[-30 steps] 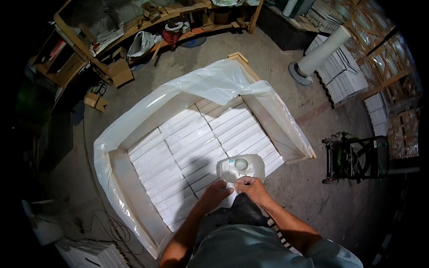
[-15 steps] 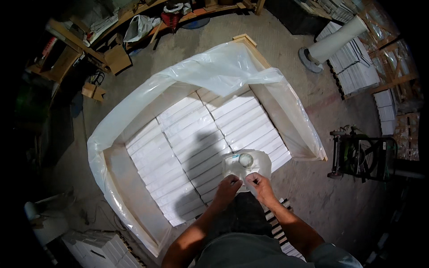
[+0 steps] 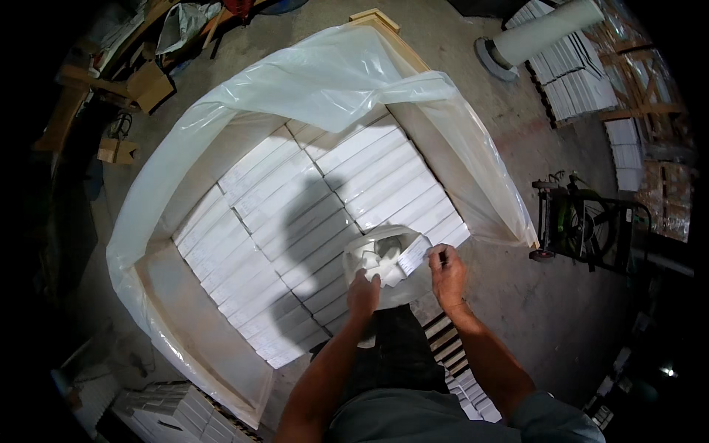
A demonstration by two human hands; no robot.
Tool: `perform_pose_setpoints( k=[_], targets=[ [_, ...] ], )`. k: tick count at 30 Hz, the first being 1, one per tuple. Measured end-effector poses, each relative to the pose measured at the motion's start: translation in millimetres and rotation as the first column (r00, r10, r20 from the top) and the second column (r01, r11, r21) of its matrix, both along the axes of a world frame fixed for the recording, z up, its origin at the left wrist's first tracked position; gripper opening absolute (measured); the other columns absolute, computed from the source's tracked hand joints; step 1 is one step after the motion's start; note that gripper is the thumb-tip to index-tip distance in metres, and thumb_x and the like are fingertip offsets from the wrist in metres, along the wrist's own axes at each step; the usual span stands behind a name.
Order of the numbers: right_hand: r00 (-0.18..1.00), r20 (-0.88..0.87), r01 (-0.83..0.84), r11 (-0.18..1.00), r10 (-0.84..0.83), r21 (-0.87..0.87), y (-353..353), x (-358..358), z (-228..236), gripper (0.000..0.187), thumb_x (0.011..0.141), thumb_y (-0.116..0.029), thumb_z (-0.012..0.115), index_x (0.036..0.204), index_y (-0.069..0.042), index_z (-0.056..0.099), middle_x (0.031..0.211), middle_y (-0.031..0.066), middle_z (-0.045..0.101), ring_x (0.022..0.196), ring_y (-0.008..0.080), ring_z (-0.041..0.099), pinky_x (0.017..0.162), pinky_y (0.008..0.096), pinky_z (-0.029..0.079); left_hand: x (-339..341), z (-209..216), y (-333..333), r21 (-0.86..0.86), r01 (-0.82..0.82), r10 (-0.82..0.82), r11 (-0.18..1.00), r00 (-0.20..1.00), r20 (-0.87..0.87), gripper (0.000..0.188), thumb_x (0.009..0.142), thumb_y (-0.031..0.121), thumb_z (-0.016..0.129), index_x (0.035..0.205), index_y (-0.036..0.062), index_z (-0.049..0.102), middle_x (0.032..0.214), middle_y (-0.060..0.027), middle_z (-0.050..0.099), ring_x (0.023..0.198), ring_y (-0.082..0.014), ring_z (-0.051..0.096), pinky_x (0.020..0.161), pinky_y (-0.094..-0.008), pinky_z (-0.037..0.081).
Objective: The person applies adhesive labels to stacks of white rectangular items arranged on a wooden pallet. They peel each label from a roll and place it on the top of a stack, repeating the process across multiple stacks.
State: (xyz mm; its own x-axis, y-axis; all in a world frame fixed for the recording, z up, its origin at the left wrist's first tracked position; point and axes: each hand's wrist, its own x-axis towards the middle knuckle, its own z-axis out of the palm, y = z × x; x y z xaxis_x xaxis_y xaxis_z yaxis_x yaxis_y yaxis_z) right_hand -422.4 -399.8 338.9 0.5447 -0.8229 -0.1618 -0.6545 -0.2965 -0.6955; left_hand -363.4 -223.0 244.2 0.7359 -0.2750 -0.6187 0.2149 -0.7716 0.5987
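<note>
A translucent white plastic bag (image 3: 399, 295) sits in front of me at the near edge of the lined crate, its mouth spread apart. Crumpled white pieces (image 3: 380, 258) lie inside; their kind is unclear. My left hand (image 3: 364, 293) is closed on the bag's near left rim. My right hand (image 3: 447, 275) is at the bag's right side, fingers pinched on the end of a white printed slip (image 3: 415, 255) that slants across the mouth. Rows of flat white boxes (image 3: 288, 221) fill the floor of the crate (image 3: 193, 295) beyond.
Clear plastic sheeting (image 3: 310, 74) drapes over the crate's walls. To the right stands a hand cart (image 3: 591, 225). Stacked white boxes (image 3: 572, 81) and a thick white roll (image 3: 546, 35) are at the far right. Wooden pallet slats (image 3: 447, 343) lie by my legs.
My hands have moved apart, and the bag's mouth is now wide with its contents showing. The white slip has come into view at my right hand. The view has shifted slightly.
</note>
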Motion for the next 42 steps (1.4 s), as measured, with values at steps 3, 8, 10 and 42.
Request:
perform_pose_setpoints(
  k=[3,8,10,42],
  targets=[
    [0.995,-0.019,-0.103,0.994,0.102,-0.037,13,16,9,0.014,0.09,-0.015,0.063,0.09,-0.001,0.06,0.081,0.0163,0.065,0.07,0.0352,0.063,0.064,0.0401,0.051,34,31,-10,-0.198,-0.146,0.085,0.969,0.953,-0.29,0.037,0.086,0.034,0.061,0.088,-0.0018,0.067,0.083,-0.0173,0.066,0.078,-0.031,0.062,0.071,-0.0421,0.046],
    [0.987,0.037,-0.157,0.986,0.155,0.054,25,38,15,0.015,0.09,-0.013,0.063,0.09,0.001,0.059,0.08,0.0152,0.064,0.067,0.0294,0.063,0.063,0.0368,0.05,61,59,-13,-0.215,-0.174,0.08,0.961,0.918,-0.389,0.035,0.082,0.032,0.065,0.089,-0.0018,0.068,0.072,-0.0044,0.062,0.061,-0.0128,0.054,0.056,-0.0315,0.042],
    [0.989,0.083,-0.136,0.984,0.126,0.119,27,47,11,0.015,0.091,-0.013,0.063,0.09,0.002,0.06,0.077,0.0129,0.064,0.065,0.0231,0.061,0.061,0.0341,0.049,68,60,-11,-0.232,-0.201,0.097,0.952,0.914,-0.394,0.034,0.082,0.029,0.064,0.09,-0.0032,0.068,0.069,-0.0042,0.061,0.059,-0.0122,0.052,0.055,-0.0304,0.041],
    [0.983,-0.047,-0.185,0.964,0.179,-0.193,-61,390,-348,0.032,0.089,-0.027,0.058,0.113,-0.005,0.06,0.112,0.0121,0.063,0.103,0.025,0.059,0.088,0.0367,0.048,437,-212,-116,0.253,0.201,-0.281,0.946,0.897,0.341,0.037,0.086,0.028,0.051,0.106,0.0005,0.067,0.108,-0.0192,0.066,0.101,-0.0321,0.064,0.084,-0.0456,0.051]
  ],
)
